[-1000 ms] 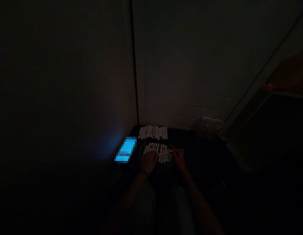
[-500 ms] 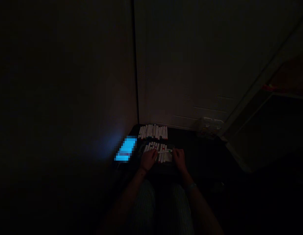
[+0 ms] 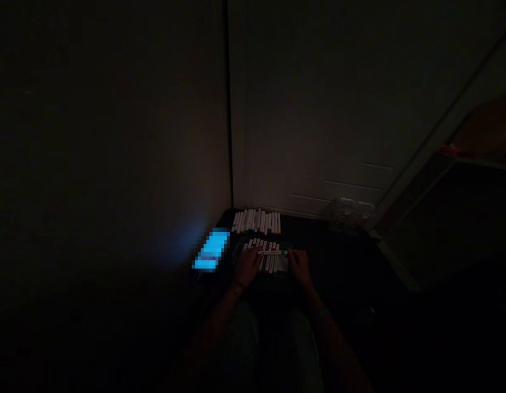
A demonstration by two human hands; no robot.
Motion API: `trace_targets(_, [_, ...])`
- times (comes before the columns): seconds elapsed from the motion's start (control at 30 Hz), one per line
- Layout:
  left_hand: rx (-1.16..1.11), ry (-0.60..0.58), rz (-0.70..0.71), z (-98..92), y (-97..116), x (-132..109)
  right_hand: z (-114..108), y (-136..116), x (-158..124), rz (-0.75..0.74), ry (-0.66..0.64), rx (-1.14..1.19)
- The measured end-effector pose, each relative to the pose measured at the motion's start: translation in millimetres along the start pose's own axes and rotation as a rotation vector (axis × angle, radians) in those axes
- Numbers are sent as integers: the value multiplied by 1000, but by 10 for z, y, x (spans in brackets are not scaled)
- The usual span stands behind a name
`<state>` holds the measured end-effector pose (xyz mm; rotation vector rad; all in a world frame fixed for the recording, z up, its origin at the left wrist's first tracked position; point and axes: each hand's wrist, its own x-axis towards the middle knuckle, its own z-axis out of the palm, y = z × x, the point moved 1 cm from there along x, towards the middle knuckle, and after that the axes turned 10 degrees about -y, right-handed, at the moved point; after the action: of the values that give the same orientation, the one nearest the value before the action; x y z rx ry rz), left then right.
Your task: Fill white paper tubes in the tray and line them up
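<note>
A white marker (image 3: 272,252) with a green band near its right end lies level between my two hands. My left hand (image 3: 248,266) is closed, pinching its left end. The fingers of my right hand (image 3: 298,266) are closed at the right end, by the green band; the dark hides the exact grip. Just beneath the held marker, a row of white markers (image 3: 269,265) with coloured bands lies in a dark, partly clear case or tray (image 3: 283,265). Farther back, a second row of white markers (image 3: 256,221) lies side by side near the wall.
The room is very dark. A glowing blue, blurred-out screen (image 3: 212,250) is at the left of the dark table (image 3: 318,256). Clear containers (image 3: 351,214) stand at the back right against the pale wall (image 3: 310,120). My knees (image 3: 242,338) are below the table's near edge.
The held marker has turned slightly, and its white barrel shows more fully between my hands. Both hands stay in nearly the same place. The view has shifted a little.
</note>
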<state>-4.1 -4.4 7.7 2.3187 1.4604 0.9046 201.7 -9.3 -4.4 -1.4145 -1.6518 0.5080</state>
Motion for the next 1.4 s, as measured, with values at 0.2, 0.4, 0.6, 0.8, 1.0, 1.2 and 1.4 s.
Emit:
trace_targets(0.2, [6,-3,-35,-6,0,2,7,4,9,2,-15,35])
trace_targets(0.4, [67,-11,-58,48,-51,2,-14,-24,7,-4,-13,42])
trace_targets(0.6, [79,-9,-47,66,-77,-7,-8,-19,10,2,-6,47])
trace_targets(0.8, [39,1,-36,15,-27,-2,-6,-27,13,3,-1,17])
trace_targets(1.0, [1,7,-25,-25,4,-16,-16,-46,-4,10,-27,28])
trace_targets(1.2, [-7,-5,1,-8,-10,-9,-18,-34,-6,37,4,82])
trace_targets(1.4, [39,-56,2,1,7,-15,-28,-35,-8,73,11,164])
